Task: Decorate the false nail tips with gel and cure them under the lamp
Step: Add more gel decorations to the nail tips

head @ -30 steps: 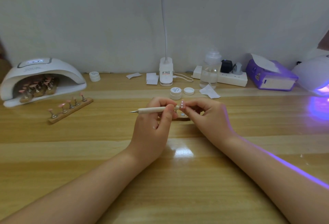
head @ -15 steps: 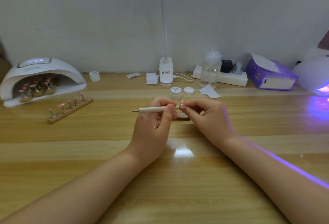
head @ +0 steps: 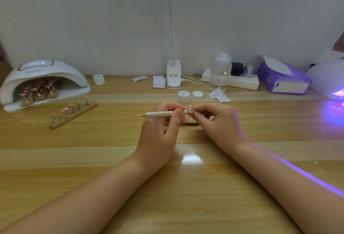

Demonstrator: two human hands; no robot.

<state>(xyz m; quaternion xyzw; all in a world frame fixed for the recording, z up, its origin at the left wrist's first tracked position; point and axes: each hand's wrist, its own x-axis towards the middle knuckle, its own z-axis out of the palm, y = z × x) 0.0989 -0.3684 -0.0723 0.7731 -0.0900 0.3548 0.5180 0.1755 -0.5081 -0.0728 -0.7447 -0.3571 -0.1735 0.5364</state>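
My left hand (head: pixel 160 131) grips a cream dotting pen (head: pixel 160 114) lying level, its metal point sticking out to the left. The pen's other end touches a pink nail tip (head: pixel 190 110) with white dots, which my right hand (head: pixel 217 122) pinches. A wooden holder (head: pixel 189 123) lies on the table under my hands, mostly hidden. An open white gel pot (head: pixel 184 96) and its lid (head: pixel 197 94) stand just behind. A white curing lamp (head: pixel 42 79) at far left shelters several pink tips on stands. A wooden strip (head: pixel 74 114) with several pink tips lies in front of it.
A second lamp (head: pixel 331 81) glows purple at the far right edge. Along the wall stand a desk lamp base (head: pixel 173 74), a clear bottle (head: pixel 220 71), a power strip (head: pixel 242 82), a purple tissue box (head: pixel 283 78), a small jar (head: pixel 98 79) and paper wipes (head: pixel 219 95).
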